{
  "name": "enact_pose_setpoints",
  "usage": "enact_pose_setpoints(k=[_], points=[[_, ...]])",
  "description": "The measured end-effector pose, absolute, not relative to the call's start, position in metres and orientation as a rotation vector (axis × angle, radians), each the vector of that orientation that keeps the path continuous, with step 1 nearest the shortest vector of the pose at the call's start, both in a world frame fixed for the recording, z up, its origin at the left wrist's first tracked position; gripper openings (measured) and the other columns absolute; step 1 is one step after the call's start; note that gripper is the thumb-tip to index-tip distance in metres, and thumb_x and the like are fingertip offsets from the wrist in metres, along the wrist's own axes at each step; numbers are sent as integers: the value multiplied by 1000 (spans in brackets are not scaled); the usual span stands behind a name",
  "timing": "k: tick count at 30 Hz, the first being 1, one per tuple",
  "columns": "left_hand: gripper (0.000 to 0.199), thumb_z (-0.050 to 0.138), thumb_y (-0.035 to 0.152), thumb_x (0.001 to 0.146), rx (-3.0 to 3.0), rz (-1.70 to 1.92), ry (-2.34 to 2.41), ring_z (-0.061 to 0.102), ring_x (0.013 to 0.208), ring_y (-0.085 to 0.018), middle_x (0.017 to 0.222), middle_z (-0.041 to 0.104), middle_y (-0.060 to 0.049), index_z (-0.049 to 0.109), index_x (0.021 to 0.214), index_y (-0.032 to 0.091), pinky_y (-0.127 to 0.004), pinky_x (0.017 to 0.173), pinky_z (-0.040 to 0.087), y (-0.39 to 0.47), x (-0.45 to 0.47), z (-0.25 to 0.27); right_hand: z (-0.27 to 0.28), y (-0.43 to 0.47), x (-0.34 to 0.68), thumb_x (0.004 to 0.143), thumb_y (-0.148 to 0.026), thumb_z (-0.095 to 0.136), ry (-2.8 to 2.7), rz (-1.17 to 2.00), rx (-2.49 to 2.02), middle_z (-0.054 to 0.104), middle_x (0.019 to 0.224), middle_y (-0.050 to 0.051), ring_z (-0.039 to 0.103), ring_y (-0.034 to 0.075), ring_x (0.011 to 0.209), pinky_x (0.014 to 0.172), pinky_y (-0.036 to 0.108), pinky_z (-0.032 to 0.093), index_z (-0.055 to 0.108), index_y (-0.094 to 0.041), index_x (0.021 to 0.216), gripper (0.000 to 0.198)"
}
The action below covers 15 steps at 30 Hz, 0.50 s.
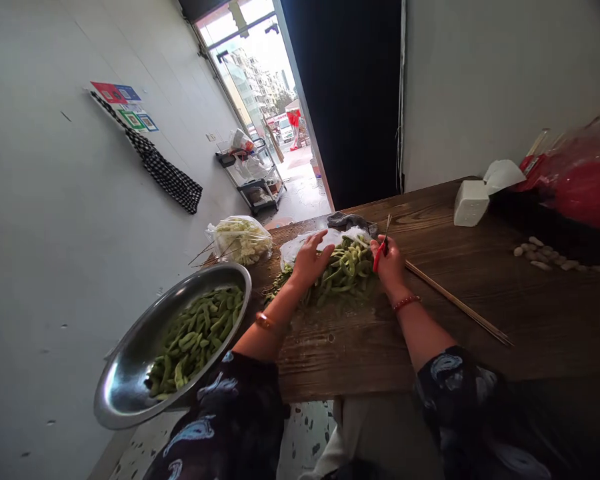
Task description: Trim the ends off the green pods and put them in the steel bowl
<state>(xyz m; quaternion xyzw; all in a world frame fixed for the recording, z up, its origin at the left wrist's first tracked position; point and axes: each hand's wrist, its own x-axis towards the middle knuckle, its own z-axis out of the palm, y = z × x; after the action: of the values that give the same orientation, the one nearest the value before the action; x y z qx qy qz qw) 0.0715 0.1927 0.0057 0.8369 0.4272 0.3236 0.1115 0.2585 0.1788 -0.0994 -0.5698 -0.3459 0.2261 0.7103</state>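
Observation:
A heap of green edamame pods (347, 270) lies on the wooden table, partly over a white plastic bag (296, 248). My left hand (311, 259) is over the heap's left side, fingers stretched out and apart, with nothing seen in it. At the heap's right edge my right hand (389, 261) is closed around red-handled scissors (381, 253), their blades pointing up and away. To the left stands a wide steel bowl (123, 393), tilted in view, with many more pods (200, 337) inside.
A clear bag of pale vegetables (244, 240) sits behind the bowl. Thin wooden sticks (460, 303) lie right of my right hand. Farther right are a tissue pack (471, 203), peanuts (550, 255) and a red plastic bag (587, 193). A grey cloth (353, 222) lies at the far edge.

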Motion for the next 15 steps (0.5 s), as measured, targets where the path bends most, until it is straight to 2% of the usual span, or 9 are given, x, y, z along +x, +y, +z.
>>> enact_pose_setpoints(k=[4, 6, 10, 12, 15], points=[[50, 50, 41, 89, 2492, 1056, 1434, 44, 130, -24, 136, 50, -15, 48, 133, 17, -42, 110, 35, 128, 15, -10, -102, 179, 258, 76, -55, 58, -767, 509, -1257, 62, 76, 1, 55, 17, 68, 67, 31, 45, 59, -18, 109, 50], [60, 54, 44, 86, 2493, 842, 1588, 35, 137, -27, 146, 39, -17, 42, 139, 18, -46, 112, 29, 100, -11, -26, -103, 179, 258, 75, -55, 58, -772, 511, -1251, 61, 75, 1, 54, 17, 67, 67, 30, 45, 59, -17, 108, 50], [81, 59, 53, 80, 2328, 262, 1861, 13, 145, -37, 160, 10, -15, 25, 149, 26, -62, 111, 17, 72, -38, -51, -104, 177, 257, 75, -55, 58, -789, 510, -1247, 60, 75, 0, 52, 15, 65, 66, 29, 44, 59, -18, 108, 50], [85, 58, 55, 79, 2274, 109, 1892, 6, 146, -39, 161, 1, -13, 20, 151, 28, -63, 111, 14, 74, -38, -57, -105, 177, 256, 75, -56, 58, -799, 504, -1255, 60, 74, 0, 52, 15, 65, 65, 29, 44, 59, -18, 108, 51], [91, 58, 59, 77, 2301, 63, 1859, 1, 145, -41, 161, -6, -11, 16, 152, 27, -59, 113, 11, 93, -29, -62, -105, 177, 256, 76, -56, 57, -819, 487, -1276, 60, 73, 0, 51, 15, 64, 65, 30, 44, 60, -18, 109, 51]])
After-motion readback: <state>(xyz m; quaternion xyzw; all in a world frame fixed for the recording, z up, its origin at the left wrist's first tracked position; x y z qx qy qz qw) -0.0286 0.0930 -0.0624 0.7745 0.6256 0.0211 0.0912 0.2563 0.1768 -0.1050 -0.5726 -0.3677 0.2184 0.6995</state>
